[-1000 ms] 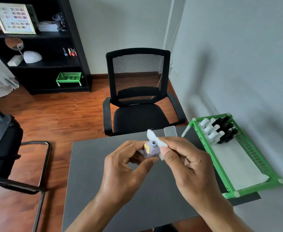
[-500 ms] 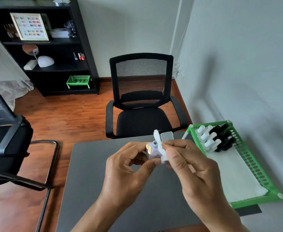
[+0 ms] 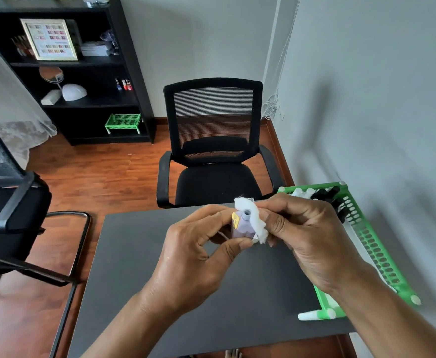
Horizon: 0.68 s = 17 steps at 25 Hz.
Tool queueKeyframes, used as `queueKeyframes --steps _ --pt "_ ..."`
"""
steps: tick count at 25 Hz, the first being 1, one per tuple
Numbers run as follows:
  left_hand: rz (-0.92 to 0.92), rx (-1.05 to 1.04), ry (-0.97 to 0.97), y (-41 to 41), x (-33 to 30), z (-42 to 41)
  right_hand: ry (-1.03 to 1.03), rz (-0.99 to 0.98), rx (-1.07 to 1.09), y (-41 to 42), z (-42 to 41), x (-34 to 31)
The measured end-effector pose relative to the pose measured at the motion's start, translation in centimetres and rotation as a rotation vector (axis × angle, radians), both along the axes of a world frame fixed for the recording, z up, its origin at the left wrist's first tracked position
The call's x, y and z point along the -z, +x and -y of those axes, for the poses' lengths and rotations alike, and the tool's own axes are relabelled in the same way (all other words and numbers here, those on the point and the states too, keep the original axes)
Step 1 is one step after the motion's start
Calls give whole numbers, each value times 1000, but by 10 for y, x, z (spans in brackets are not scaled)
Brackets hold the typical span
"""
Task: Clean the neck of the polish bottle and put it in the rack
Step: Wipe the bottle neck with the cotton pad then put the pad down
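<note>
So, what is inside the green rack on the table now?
In the green rack, black-capped and white-capped bottles lie at its far end. The right hand covers part of them, so their number is hidden.

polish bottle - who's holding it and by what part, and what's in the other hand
The left hand pinches the lilac polish bottle by its body, neck open on top. The right hand holds a white cotton pad against the neck.

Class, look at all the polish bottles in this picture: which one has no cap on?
The lilac bottle held in the left hand above the table: its neck is bare and open, wiped with white cotton. Those in the green rack wear white or black caps.
</note>
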<state>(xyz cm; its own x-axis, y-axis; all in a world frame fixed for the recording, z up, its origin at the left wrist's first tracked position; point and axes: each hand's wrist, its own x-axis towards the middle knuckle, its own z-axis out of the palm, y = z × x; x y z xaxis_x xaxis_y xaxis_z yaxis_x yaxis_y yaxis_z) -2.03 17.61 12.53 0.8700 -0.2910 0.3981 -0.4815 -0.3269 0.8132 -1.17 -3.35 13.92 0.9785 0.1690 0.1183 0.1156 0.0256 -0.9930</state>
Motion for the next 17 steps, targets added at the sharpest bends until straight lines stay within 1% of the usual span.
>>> queueKeyframes --steps 3,4,6,8,10,12,14,15,17 --pt "-7 33 2 -2 -2 7 3 34 -38 3 9 -1" --pt "-20 54 -6 -2 -4 8 10 22 -48 4 11 -1" --pt "-67 98 -49 -1 -7 10 80 -64 -59 4 12 0" --pt "-105 102 -105 -1 -12 14 259 -189 -65 2 9 1" --pt "-96 73 -138 0 -15 17 473 -291 -65 -1 8 1" --pt "-97 56 -148 0 -14 19 578 -335 -60 -4 9 1" --pt "-100 34 -137 -1 -13 20 548 -275 -66 -8 11 0" --pt "-101 25 -130 -2 -13 21 463 -202 -58 -10 12 -2" --pt "-123 20 -117 -3 -13 22 142 39 16 -13 16 -4"
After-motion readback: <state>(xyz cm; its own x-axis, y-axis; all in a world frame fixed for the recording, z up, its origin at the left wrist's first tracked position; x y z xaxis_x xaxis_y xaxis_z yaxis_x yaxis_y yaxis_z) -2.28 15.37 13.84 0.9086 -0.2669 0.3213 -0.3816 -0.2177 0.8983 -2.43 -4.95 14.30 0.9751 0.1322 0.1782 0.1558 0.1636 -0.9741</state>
